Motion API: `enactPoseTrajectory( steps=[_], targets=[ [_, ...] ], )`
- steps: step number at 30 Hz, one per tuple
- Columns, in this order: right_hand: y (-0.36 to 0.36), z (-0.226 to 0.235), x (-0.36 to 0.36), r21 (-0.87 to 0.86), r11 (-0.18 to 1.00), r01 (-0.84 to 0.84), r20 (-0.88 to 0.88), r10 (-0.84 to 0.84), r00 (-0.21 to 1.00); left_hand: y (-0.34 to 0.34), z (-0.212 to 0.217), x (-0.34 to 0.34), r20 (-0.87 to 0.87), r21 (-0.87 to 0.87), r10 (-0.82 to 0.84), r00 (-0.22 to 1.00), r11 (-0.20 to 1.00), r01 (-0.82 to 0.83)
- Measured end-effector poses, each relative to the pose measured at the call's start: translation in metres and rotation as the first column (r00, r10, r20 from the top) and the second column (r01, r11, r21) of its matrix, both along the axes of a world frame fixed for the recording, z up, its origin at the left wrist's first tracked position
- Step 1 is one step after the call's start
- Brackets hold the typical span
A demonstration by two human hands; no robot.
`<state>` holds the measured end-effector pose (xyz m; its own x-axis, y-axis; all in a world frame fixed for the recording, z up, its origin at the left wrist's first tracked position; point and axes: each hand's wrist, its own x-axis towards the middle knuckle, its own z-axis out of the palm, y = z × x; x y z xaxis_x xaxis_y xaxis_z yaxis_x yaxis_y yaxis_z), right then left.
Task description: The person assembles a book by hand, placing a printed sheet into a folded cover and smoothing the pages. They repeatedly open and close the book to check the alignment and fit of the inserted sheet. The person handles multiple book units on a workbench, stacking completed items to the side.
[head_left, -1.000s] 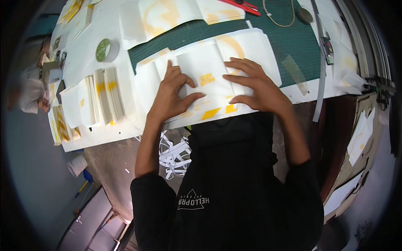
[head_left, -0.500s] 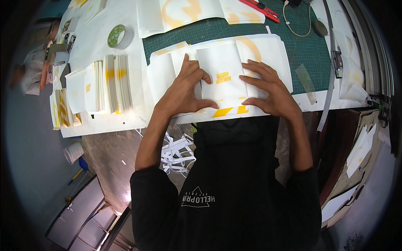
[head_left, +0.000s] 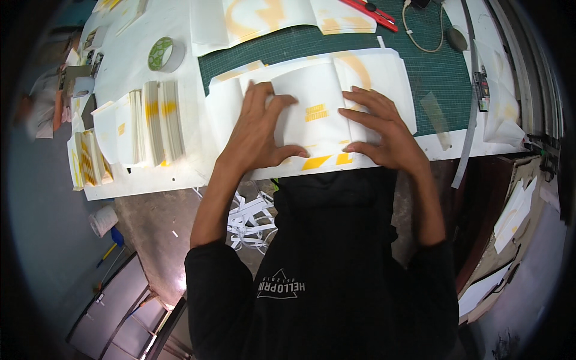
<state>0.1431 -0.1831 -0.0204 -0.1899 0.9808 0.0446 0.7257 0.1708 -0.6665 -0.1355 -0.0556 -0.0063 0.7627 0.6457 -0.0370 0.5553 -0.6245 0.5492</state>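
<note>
White table (head_left: 129, 66), green cutting mat (head_left: 414, 69), dull floor (head_left: 156, 222) below | printed paper (head_left: 312, 93) at table's near edge, overlapping mat | left hand (head_left: 258, 129), right hand (head_left: 383, 129): fingers widely spread on paper, apparently unclenched

Left hand (head_left: 255, 132) reshaped: index finger now straighter over middle of the folded sheet (head_left: 303, 84), was bent half a second ago; other fingers bunched closer, earlier one stuck out past the rest; thumb down beside the yellow stripe (head_left: 316, 162), was higher up in first picture. Head view turned slightly since then, dark block (head_left: 422, 3) now showing at top edge
</note>
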Motion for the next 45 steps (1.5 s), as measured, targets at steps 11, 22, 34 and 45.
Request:
enactPoseTrajectory(
  steps=[11, 22, 34, 45],
  targets=[
    [0.085, -0.021, 0.013, 0.268, 0.92, 0.284, 0.129, -0.327, 0.936, 0.001, 0.011, 0.011, -0.124, -0.033, 0.028, 0.992, 0.999, -0.032],
    [0.052, -0.028, 0.07, 0.236, 0.736, 0.635, -0.134, -0.623, 0.771, 0.0, 0.014, 0.009, -0.155, -0.042, -0.013, 0.988, 0.999, 0.007],
    [-0.058, 0.001, 0.055, 0.139, 0.604, 0.784, -0.204, -0.758, 0.62, 0.003, 0.008, 0.007, -0.085, -0.039, -0.018, 0.996, 0.999, 0.015],
    [0.044, -0.006, 0.005, 0.323, 0.946, -0.027, 0.155, -0.025, 0.988, 0.002, 0.009, 0.008, -0.107, -0.02, -0.023, 0.994, 1.0, 0.021]
  ],
)
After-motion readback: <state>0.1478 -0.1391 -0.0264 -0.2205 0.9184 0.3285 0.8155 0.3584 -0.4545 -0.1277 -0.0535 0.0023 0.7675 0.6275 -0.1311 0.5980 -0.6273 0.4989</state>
